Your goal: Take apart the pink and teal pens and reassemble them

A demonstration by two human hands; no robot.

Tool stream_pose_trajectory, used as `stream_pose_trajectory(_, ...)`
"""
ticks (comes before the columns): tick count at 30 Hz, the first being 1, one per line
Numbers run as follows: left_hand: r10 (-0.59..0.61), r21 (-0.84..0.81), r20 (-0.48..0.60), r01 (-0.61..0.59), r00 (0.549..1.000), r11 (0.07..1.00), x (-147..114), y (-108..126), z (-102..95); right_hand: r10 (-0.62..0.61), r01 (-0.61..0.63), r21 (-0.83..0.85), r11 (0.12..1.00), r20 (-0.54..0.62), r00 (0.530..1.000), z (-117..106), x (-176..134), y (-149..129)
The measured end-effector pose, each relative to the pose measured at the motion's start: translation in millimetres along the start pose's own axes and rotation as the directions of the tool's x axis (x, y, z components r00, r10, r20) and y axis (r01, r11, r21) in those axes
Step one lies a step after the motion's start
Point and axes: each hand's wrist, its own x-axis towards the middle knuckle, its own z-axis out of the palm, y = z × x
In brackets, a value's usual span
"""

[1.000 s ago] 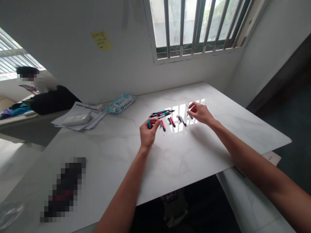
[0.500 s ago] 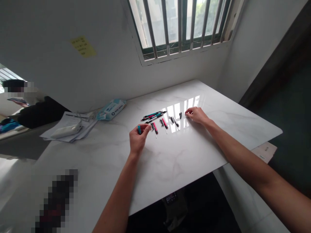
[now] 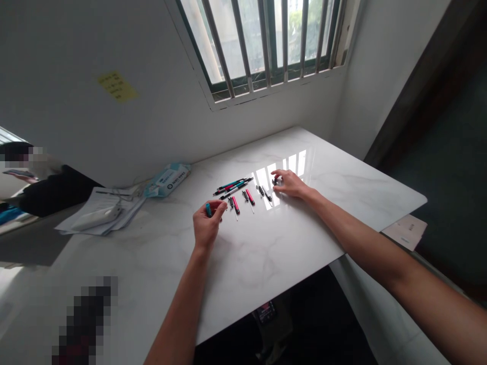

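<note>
My left hand (image 3: 205, 225) is closed round a teal pen barrel (image 3: 208, 210), whose end pokes up between the fingers. At the right, my right hand (image 3: 291, 183) has its thumb and fingers around a small black pen part (image 3: 275, 181), partly hidden by them. Between the hands lie sets of pen parts: a red barrel (image 3: 236, 205) beside a black piece, another red barrel (image 3: 250, 197) with a black piece, and a grey-and-black barrel (image 3: 266, 193) with a black piece. Thin white refills lie near them. Behind is a loose pile of whole pens (image 3: 233, 187) in teal, red, black and white.
A wet-wipes pack (image 3: 168, 180) lies by the wall, beside papers (image 3: 87, 208) with a white device on top. A barred window (image 3: 266, 45) is above the white marbled table (image 3: 266, 263). Another person (image 3: 49, 177) sits at the far left.
My right hand has moved over the black pen part and its fingers have come round it. My left hand still holds the teal barrel. The camera view has shifted slightly.
</note>
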Motion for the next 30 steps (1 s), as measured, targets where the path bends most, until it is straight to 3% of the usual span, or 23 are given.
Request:
stream_pose_trajectory(8, -0.004, 0.003, 0.005, 0.004, 1.0, 1.0, 0.0, 0.0, -1.1, -0.018, 0.018, -0.01, 1.0, 0.034, 0.999, -13.2, -4.1, 1.2)
stream_pose_trajectory(11, -0.001, -0.003, 0.0, 0.001, 1.0, 1.0, 0.0, -0.2, -2.0, 0.041, -0.04, -0.068, 0.997, 0.011, 0.999, -20.6, -8.9, -2.0)
stream_pose_trajectory(18, 0.0, -0.019, -0.007, 0.0, 1.0, 1.0, 0.1, 1.9, -2.9, 0.158, -0.135, -0.153, 0.979, 0.153, 0.975, -22.4, -15.7, -11.2)
stream_pose_trajectory(30, 0.0, -0.052, 0.011, 0.001, 1.0, 0.999, -1.3, 2.0, -0.7, 0.144, -0.128, -0.125, 0.984, 0.128, 0.981, -22.6, -14.6, -7.5)
